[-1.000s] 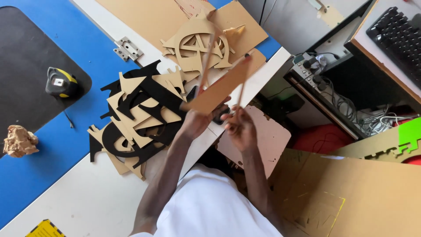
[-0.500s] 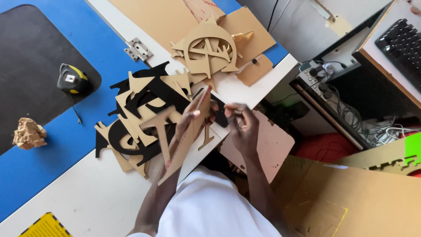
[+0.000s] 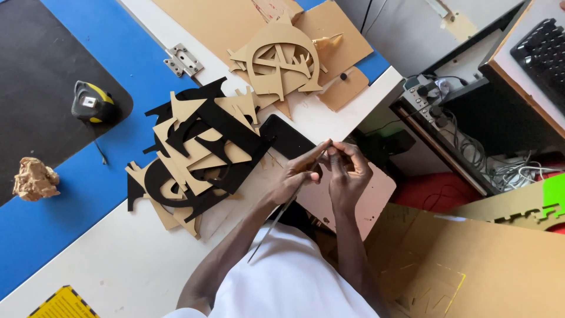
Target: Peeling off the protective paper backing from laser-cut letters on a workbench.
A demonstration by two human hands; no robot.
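left hand [image 3: 294, 176]: fingertips pinching thin flat board piece [image 3: 288, 203], seen edge-on
right hand [image 3: 348, 174]: fingers pinching the piece's top end, touching left fingertips
board piece: just right of black-and-tan cutout pile [image 3: 197, 156], over table edge [image 3: 141, 259]
tape measure [image 3: 91, 103]: well left of pile

Keyboard [image 3: 544, 50] cut off by upper right edge. Yellow sheet [image 3: 62, 304] cropped at bottom left. Green piece [image 3: 554, 197] cut by right edge. Thin piece [image 3: 286, 203] seen edge-on between both hands; its face cannot be told. Lower cutouts [image 3: 197, 156] partly covered by upper ones.
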